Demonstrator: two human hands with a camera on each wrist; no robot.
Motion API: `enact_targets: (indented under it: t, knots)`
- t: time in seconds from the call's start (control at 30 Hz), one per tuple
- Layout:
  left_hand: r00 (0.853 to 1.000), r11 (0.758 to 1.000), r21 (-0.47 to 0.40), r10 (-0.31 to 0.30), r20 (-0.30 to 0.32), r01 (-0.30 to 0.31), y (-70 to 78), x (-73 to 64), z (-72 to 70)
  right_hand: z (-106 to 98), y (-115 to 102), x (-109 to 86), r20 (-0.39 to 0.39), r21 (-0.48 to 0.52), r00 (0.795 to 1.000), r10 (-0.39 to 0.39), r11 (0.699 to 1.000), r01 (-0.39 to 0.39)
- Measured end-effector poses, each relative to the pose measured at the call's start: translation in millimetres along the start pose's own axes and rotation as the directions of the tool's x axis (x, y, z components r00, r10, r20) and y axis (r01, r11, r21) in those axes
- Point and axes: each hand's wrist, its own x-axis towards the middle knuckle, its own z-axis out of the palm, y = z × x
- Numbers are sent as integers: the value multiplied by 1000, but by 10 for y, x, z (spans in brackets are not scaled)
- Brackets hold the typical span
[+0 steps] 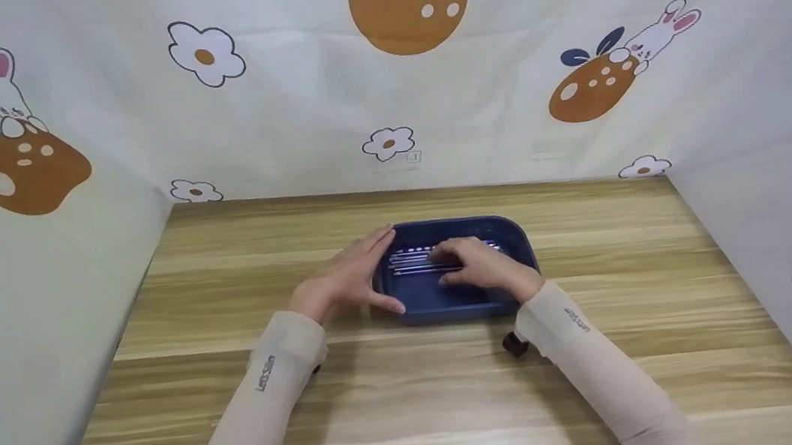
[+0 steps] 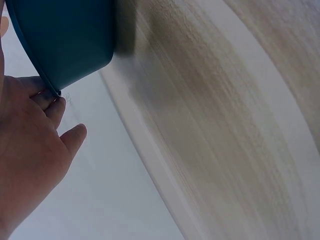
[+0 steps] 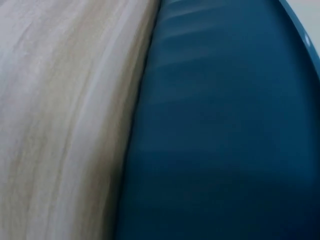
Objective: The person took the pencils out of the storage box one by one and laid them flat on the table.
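Note:
A dark blue plastic tray (image 1: 424, 298) stands on the table, its long sides running left to right. Several slim, shiny purplish pencils (image 1: 416, 259) lie side by side within it, one with light dots. My left hand (image 1: 342, 278) holds the tray's left end, thumb by the near corner and fingers by the far one; the left wrist view has fingers (image 2: 56, 112) at the rim. Inside the tray, my right hand (image 1: 480, 263) reaches over the pencils with bent fingers, the thumb apart from them. Its fingertips are near the pencils; contact is unclear. The right wrist view has only the tray's outer wall (image 3: 220, 125).
The wood-grain table (image 1: 420, 416) extends around the tray. A pale cloth (image 1: 292, 114) printed with rabbits, oranges and flowers encloses it at the back and both sides. A small black object (image 1: 514, 345) shows beneath the right wrist.

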Motion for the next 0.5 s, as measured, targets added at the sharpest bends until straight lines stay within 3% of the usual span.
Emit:
enact_targets:
  t: [0.27,0.5]
  knots:
    - [1000,1000,6,6,-1,-6,5,7,7,35,-18,16,6,-33,1000,-8,999,9]
    - [1000,1000,3,-11,6,11,13,-3,5,75,-53,15,11,-141,1000,-12,990,13]
